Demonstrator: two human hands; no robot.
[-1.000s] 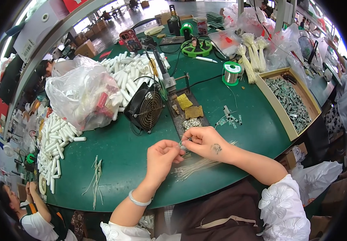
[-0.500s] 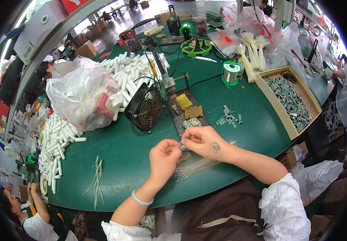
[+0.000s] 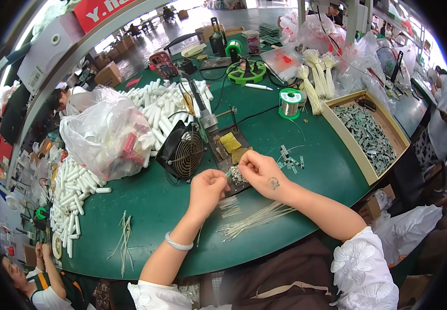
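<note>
My left hand (image 3: 208, 188) is closed in a pinch beside the fan's lower corner. A small greenish bit shows at its fingertips, too small to name, and a thin wire (image 3: 199, 235) hangs below the hand. My right hand (image 3: 264, 174) is also pinched, its fingertips hidden behind the knuckles, at the right edge of a heap of small shiny metal parts (image 3: 236, 175). The two hands are slightly apart. Below them lie a short row of wires (image 3: 229, 206) and a longer bundle of pale wires (image 3: 252, 221). Yellow sponge (image 3: 229, 142) rests just beyond the heap.
A black fan (image 3: 185, 153) and a soldering stand (image 3: 208, 121) stand beyond my left hand. White tubes (image 3: 71, 191) and a plastic bag (image 3: 104, 137) fill the left. Right are a solder spool (image 3: 289, 104), small circuit boards (image 3: 291, 160) and a box (image 3: 345, 147) full of them.
My hands have separated and moved slightly away from me, the right one up to the metal parts. The wire bundles beneath are more exposed. The whole view has shifted a little.
</note>
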